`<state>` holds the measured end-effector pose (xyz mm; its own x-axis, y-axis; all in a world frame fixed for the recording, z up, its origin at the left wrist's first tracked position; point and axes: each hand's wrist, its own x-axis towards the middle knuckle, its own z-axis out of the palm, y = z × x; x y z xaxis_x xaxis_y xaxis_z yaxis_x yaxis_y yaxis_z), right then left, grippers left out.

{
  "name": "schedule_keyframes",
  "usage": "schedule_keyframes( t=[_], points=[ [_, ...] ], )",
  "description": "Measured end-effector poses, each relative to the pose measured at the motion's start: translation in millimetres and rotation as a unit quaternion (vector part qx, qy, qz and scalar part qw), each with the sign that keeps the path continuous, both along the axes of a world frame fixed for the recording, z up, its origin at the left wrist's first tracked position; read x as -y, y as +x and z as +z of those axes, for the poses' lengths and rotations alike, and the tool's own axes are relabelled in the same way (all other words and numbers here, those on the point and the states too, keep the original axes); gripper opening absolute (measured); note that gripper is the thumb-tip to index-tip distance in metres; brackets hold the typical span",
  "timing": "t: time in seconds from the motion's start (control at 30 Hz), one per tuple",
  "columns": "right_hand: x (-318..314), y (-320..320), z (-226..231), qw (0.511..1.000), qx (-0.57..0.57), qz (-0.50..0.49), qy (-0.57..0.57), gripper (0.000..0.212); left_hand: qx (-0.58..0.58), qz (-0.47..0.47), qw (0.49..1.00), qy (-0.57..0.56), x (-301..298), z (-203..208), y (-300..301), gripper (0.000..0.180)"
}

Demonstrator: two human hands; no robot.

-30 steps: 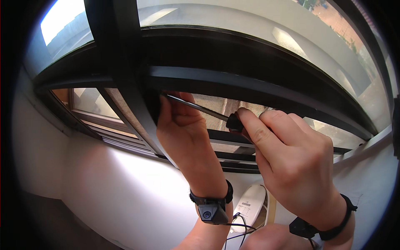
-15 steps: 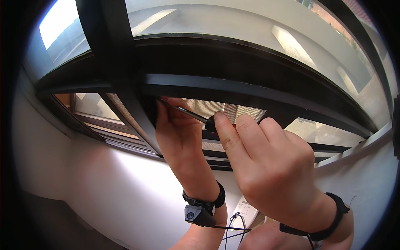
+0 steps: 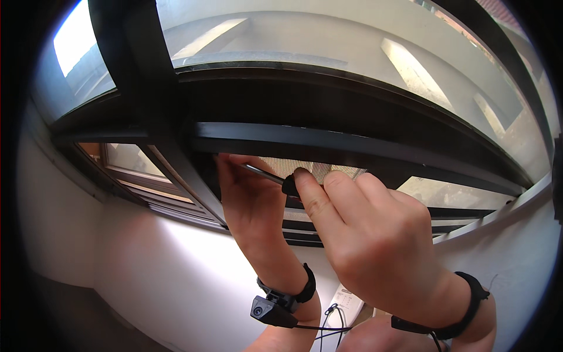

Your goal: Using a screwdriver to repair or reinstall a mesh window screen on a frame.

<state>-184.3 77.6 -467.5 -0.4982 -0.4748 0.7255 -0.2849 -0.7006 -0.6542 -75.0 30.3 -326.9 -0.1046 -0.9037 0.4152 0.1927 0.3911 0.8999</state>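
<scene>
My right hand [image 3: 372,234] is wrapped round the black handle of a screwdriver [image 3: 264,172], whose metal shaft points up and left. By the corner where the dark window frame [image 3: 328,141] meets an upright bar [image 3: 146,76], my left hand [image 3: 252,205] is raised with its fingers bent inward. The shaft runs across to those left fingers. The screwdriver's tip is hidden there, and I cannot make out what the left fingers pinch.
A small black camera [image 3: 272,311] is strapped to my left wrist, and a black band [image 3: 469,308] circles the right one. Thin black cables hang beside a white panel-like object [image 3: 347,302]. Glass panes [image 3: 293,35] lie above the frame, with a white wall [image 3: 182,276] below.
The view has tilted slightly, so the window frame sits lower in it. The screwdriver's shaft shows less, its far end now behind the left fingers. Both hands keep their holds.
</scene>
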Motion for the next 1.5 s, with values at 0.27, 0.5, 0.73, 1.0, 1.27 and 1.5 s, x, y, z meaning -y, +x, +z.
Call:
schedule_keyframes(
  t=[0.27, 0.5, 0.73, 1.0, 1.27, 1.5],
  points=[
    [2.7, 5.4, 0.0, 0.993, -0.001, -0.111, -0.033, 0.032, -0.025, -0.011, 0.999, 0.025, 1.0, -1.3, 3.3, 0.019],
    [-2.4, 8.9, 4.7, 0.981, -0.033, -0.190, -0.033, 0.027, -0.047, -0.032, 0.997, 0.047, -1.3, 1.0, 1.9, 0.020],
    [2.3, -1.9, 7.3, 0.986, -0.030, -0.161, -0.034, 0.028, -0.078, -0.050, 0.993, 0.074, -1.6, 5.6, -2.1, 0.020],
    [2.7, 2.4, 3.5, 0.991, -0.009, -0.126, -0.033, 0.031, -0.095, -0.063, 0.989, 0.096, -4.2, 2.7, -7.7, 0.021],
    [-0.4, -8.4, 4.5, 0.999, 0.029, 0.006, 0.020, 0.024, -0.079, -0.015, 0.994, 0.070, -2.6, 0.1, -2.9, 0.022],
    [3.9, -7.2, -0.2, 0.996, 0.080, 0.031, -0.015, 0.016, -0.004, -0.023, 0.997, 0.068, -13.9, -8.4, 0.7, 0.019]
  ],
)
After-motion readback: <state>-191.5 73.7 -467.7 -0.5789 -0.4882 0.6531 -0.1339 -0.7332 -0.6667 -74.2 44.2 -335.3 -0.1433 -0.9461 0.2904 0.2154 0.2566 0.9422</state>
